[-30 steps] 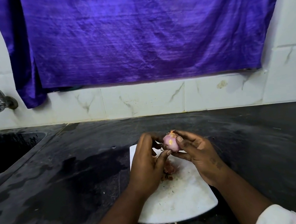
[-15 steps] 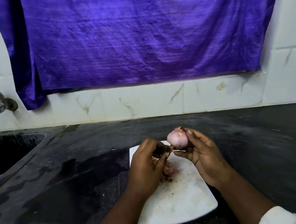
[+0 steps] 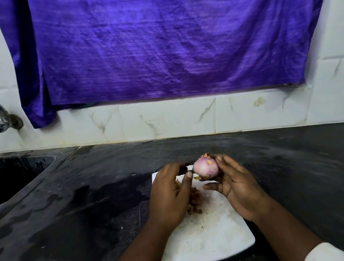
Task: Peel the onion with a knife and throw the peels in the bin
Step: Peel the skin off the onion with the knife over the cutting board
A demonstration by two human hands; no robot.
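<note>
In the head view, the right hand [image 3: 238,189] holds the onion [image 3: 205,167] in the air above the far edge of the white cutting board [image 3: 212,241], with its fingers curled round the bulb from the right and from below. The left hand [image 3: 168,196] is just beside the onion. Its fingers are curled round a small dark thing that I take for the knife [image 3: 183,170]. Most of it is hidden, so I cannot tell where the edge points. The onion looks mostly bare, with dry scraps at its top and bottom. A heap of brown peels [image 3: 194,203] lies on the board near the left hand. The main danger, as I judge it, is that the blade slips on the smooth round surface toward the left thumb or the right fingers, because nothing supports the onion. The bulb could also slip out and roll over the wet black countertop [image 3: 94,204] toward the sink [image 3: 12,177]. No bin is in view, so carrying the loose peels there may scatter them.
</note>
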